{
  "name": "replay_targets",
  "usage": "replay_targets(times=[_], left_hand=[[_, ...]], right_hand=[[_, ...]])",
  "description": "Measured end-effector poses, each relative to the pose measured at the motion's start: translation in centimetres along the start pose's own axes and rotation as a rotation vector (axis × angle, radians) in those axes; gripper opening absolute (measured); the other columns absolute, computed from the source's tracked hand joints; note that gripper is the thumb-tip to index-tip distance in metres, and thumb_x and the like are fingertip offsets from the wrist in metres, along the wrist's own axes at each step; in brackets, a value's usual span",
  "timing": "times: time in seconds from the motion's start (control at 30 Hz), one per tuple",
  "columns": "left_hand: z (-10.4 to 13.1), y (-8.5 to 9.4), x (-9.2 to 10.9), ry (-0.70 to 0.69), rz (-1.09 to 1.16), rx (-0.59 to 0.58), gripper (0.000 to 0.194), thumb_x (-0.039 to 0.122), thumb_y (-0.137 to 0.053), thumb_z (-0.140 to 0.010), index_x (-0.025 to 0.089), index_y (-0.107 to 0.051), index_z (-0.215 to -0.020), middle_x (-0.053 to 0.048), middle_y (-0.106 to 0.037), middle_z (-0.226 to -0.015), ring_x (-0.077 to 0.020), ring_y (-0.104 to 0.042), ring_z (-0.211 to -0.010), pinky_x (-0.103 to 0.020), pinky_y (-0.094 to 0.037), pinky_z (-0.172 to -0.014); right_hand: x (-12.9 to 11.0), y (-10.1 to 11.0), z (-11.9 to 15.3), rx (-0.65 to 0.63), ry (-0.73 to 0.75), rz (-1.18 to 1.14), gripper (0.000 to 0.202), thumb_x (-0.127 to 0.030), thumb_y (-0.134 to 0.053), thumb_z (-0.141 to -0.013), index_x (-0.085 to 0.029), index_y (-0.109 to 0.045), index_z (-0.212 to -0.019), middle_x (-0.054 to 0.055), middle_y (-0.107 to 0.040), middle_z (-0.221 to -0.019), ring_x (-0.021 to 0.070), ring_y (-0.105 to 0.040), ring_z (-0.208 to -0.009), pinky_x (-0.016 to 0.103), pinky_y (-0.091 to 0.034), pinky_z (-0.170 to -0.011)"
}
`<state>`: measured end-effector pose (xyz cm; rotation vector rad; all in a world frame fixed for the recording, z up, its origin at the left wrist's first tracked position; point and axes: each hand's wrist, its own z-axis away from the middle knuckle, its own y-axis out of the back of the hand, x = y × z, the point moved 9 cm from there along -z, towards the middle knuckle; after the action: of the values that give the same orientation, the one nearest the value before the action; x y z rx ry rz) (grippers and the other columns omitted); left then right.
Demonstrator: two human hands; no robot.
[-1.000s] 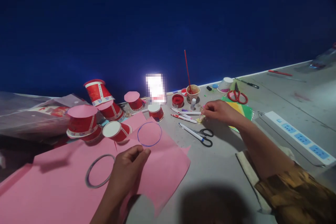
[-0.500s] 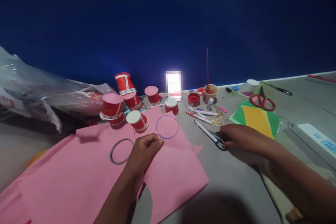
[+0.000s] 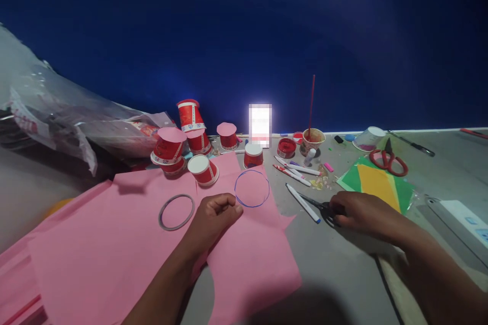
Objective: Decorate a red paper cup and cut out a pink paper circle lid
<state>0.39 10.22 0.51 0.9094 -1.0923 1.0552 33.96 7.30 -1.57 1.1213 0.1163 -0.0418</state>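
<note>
My left hand (image 3: 215, 216) is closed, thumb against fingers, at the left edge of a pink paper sheet (image 3: 259, 249). A circle (image 3: 252, 189) is drawn in blue on that sheet, just beyond my fingertips. My right hand (image 3: 356, 213) is curled round the handles of a pair of black scissors (image 3: 325, 208), whose blades point left toward a white marker (image 3: 303, 203) with a blue end. A grey ring (image 3: 176, 212) lies on more pink paper (image 3: 95, 249) to the left of my left hand.
Red paper cups (image 3: 205, 170), several topped with pink discs, stand behind the paper. Further right are a red paint jar (image 3: 286, 148), a cup with a brush (image 3: 313, 142), markers (image 3: 293, 168), red-handled scissors (image 3: 389, 161), green and yellow paper (image 3: 375, 183) and a power strip (image 3: 463, 226).
My right hand has drawn the black scissors slightly away from the white marker. The view has shifted a little, and my left hand stays at the pink sheet.
</note>
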Motion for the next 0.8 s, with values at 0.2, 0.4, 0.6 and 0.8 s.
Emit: replay_targets(times=[0.2, 0.4, 0.6, 0.8], left_hand=[[0.1, -0.1, -0.4, 0.014, 0.029, -0.008, 0.039, 0.049, -0.084, -0.069, 0.019, -0.061, -0.062, 0.005, -0.038, -0.06, -0.0109, -0.029, -0.06, -0.025, -0.022, -0.057], [0.0, -0.4, -1.1, 0.008, 0.011, -0.045, 0.036, 0.048, -0.083, -0.073, 0.018, -0.063, -0.065, 0.004, -0.038, -0.062, -0.0116, -0.029, -0.062, -0.026, -0.023, -0.059], [0.1, -0.8, -1.4, 0.032, 0.022, -0.033, 0.043, 0.052, -0.082, -0.073, 0.019, -0.057, -0.06, 0.005, -0.035, -0.062, -0.0109, -0.026, -0.061, -0.025, -0.023, -0.056], [0.7, -2.2, -3.0, 0.131, 0.105, -0.111, 0.05, 0.062, -0.081, -0.079, 0.017, -0.06, -0.068, 0.003, -0.045, -0.065, -0.0116, -0.037, -0.061, -0.025, -0.03, -0.057]], right_hand=[[2.9, 0.8, 0.4, 0.062, -0.043, -0.048, 0.021, -0.021, -0.061, -0.079, -0.022, -0.079, -0.09, 0.009, -0.08, -0.091, 0.0263, -0.069, -0.079, 0.032, -0.037, -0.065], [1.0, 1.4, 0.9, 0.091, 0.096, -0.973, 0.039, -0.052, -0.076, -0.08, -0.021, -0.079, -0.103, 0.012, -0.08, -0.094, 0.0247, -0.068, -0.077, 0.033, -0.048, -0.062], [-6.7, -1.9, 0.4, -0.141, 0.243, -1.441, 0.072, -0.08, -0.091, -0.057, -0.017, -0.074, -0.09, 0.007, -0.07, -0.078, 0.0197, -0.061, -0.066, 0.03, -0.046, -0.055], [-9.4, -2.8, 0.5, -0.214, 0.364, -1.382, 0.086, -0.092, -0.078, -0.065, -0.012, -0.076, -0.097, 0.008, -0.069, -0.08, 0.0184, -0.06, -0.071, 0.028, -0.043, -0.061]])
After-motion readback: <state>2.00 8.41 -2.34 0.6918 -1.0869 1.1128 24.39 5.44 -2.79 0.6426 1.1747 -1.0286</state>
